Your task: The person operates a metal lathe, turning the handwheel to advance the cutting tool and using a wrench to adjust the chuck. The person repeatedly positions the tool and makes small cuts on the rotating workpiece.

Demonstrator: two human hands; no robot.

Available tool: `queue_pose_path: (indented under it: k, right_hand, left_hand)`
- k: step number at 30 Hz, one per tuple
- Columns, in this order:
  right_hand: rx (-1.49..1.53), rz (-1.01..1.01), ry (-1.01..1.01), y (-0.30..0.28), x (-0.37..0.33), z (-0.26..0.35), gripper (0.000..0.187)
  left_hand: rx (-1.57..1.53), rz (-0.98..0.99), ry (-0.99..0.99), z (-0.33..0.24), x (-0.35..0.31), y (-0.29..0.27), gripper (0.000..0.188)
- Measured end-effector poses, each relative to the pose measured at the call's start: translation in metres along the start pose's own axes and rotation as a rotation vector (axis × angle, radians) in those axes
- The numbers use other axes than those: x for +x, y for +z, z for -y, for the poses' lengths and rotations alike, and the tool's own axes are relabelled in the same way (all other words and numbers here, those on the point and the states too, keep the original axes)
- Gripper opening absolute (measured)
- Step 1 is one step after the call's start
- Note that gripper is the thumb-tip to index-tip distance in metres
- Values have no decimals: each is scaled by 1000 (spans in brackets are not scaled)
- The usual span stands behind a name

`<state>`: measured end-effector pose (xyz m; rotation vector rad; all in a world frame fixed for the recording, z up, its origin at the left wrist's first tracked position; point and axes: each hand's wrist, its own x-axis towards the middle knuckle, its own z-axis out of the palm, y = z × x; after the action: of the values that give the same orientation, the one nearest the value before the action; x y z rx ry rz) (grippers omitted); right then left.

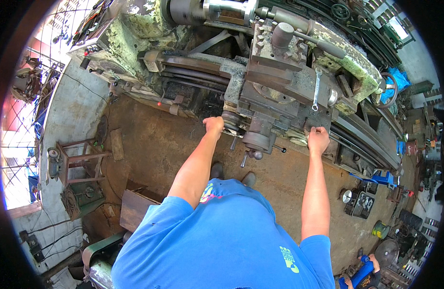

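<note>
The left hand (213, 126) grips the handwheel (233, 121) by its rim, seemingly for leverage; the right hand (318, 140) curls at the lathe carriage (322, 118), anything pinched hidden.

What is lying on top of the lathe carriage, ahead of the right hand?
On the carriage lies a wrench, one end toward the right hand. The surface directly beneath the wrench is covered and cannot be seen.
</note>
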<state>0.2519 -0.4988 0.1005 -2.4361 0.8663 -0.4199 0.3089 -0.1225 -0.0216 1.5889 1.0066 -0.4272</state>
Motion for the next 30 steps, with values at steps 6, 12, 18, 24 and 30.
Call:
queue_pose_path:
  k: [6,12,18,24,30]
  right_hand:
    - [3,4,4,-1,0,2,21]
    - [-11,-2,-8,-1,0,1,20]
    - [-6,3,-2,-3,-1,3,20]
    - [22,-6,6,-4,-2,3,20]
    - [68,-15,6,-1,-1,-1,19]
  left_hand:
    - [-10,9,-5,-1,0,-2,87]
    - [-19,53,-26,-2,0,-6,67]
    - [-42,26,-28,-6,-7,-7,52]
    - [-55,14,-38,-9,-10,-7,44]
    - [-81,82,-20,-8,-10,-11,40]
